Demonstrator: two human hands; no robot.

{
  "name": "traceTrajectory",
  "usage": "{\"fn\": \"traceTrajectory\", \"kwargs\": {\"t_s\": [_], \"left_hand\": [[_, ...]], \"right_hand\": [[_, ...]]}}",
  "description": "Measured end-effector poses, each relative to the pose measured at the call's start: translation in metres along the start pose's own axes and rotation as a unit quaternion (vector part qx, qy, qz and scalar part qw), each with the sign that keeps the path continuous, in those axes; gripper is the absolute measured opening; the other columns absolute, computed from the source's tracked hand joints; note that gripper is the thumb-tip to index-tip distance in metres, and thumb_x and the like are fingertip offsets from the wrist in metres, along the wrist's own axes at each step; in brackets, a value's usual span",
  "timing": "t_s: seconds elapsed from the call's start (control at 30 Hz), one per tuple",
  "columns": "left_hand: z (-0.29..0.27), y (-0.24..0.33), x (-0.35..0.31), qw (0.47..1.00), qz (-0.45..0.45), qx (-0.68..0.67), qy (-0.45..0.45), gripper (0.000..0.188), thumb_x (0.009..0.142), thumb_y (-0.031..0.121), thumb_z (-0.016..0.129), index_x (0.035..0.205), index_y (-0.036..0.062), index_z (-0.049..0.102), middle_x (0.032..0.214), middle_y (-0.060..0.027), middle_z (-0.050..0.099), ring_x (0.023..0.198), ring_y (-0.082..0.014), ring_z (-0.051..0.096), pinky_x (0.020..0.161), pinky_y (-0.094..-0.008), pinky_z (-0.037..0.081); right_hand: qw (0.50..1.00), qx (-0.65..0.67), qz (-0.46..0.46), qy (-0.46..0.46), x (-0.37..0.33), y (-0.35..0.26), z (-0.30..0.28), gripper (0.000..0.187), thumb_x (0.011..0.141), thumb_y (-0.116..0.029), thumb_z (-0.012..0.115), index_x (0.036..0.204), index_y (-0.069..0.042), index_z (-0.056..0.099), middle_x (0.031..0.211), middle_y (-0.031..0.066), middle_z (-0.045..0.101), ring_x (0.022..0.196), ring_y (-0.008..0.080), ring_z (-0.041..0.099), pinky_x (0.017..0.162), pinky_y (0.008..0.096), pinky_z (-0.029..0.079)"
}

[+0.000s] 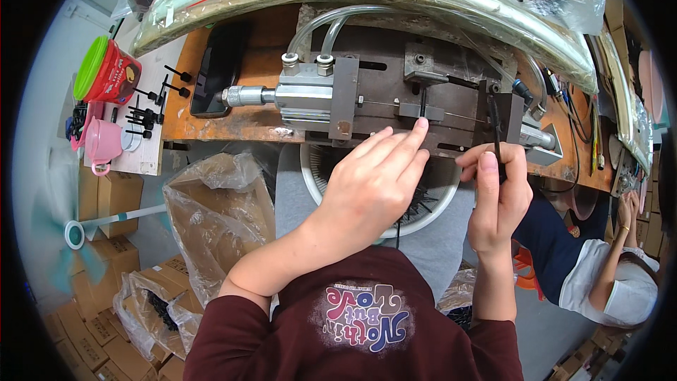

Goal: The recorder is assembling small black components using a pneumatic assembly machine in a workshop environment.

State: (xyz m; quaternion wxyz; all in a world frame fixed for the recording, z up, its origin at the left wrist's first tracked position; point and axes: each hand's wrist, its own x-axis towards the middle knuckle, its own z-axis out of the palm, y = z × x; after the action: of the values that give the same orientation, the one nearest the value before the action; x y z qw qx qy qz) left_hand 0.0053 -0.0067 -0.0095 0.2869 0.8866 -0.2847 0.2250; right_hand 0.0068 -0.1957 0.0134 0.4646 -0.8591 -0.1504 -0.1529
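Observation:
My left hand (381,180) reaches over the near edge of a metal clamping fixture (338,109), its fingers stretched out. The foremost fingertip touches or nearly touches the lower end of a thin black rod (423,102), which stands across a small grey block (409,111) in the fixture's middle. Whether the thumb touches anything is hidden. At the fixture's right end, my right hand (504,201) is closed, pinching a slim black plastic rod (493,116) between thumb and fingers. That rod points away from me. Beneath my left hand is a white basket (308,169) of black pieces.
A phone (211,74), loose black pins (144,116), a pink cup (103,142) and a red tub (116,74) lie left. Clear tubes (310,25) arch behind the fixture. A plastic-lined box (211,219) stands below. Another person (599,275) sits at right.

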Motion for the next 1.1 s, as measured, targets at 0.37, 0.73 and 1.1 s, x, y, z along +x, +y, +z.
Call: {"fn": "traceTrajectory", "kwargs": {"t_s": [0.37, 0.73, 1.1], "left_hand": [[-0.015, 0.002, 0.015, 0.999, -0.009, 0.019, -0.049, 0.027, 0.075, 0.011, 0.077, 0.100, 0.0016, 0.071, 0.121, -0.0127, 0.069, 0.072, -0.0233, 0.067, 0.067, -0.0313, 0.055], [-0.027, 0.014, 0.025, 0.985, -0.011, -0.108, 0.135, 0.039, 0.075, 0.000, 0.080, 0.113, 0.0019, 0.070, 0.097, -0.0108, 0.067, 0.085, -0.0255, 0.068, 0.072, -0.0343, 0.057], [-0.007, 0.004, 0.005, 0.998, 0.002, 0.052, -0.039, 0.023, 0.077, 0.010, 0.075, 0.096, -0.0011, 0.069, 0.124, -0.0178, 0.067, 0.074, -0.0229, 0.069, 0.066, -0.0312, 0.055]], "right_hand": [[0.946, 0.293, 0.135, 0.038, 0.010, -0.018, -0.009, 0.022, 0.106, -0.013, 0.038, 0.110, 0.002, 0.053, 0.106, 0.0198, 0.067, 0.089, 0.0188, 0.066, 0.079, 0.0278, 0.048], [0.929, 0.343, 0.114, -0.078, 0.043, -0.034, 0.015, 0.030, 0.104, -0.010, 0.046, 0.130, 0.004, 0.052, 0.119, 0.0182, 0.068, 0.108, 0.0188, 0.064, 0.096, 0.0302, 0.049], [0.955, -0.288, -0.067, 0.018, 0.211, -0.019, 0.032, 0.045, 0.074, -0.038, 0.078, 0.101, -0.002, 0.073, 0.098, 0.0171, 0.070, 0.098, 0.0311, 0.066, 0.089, 0.0408, 0.054]]}}
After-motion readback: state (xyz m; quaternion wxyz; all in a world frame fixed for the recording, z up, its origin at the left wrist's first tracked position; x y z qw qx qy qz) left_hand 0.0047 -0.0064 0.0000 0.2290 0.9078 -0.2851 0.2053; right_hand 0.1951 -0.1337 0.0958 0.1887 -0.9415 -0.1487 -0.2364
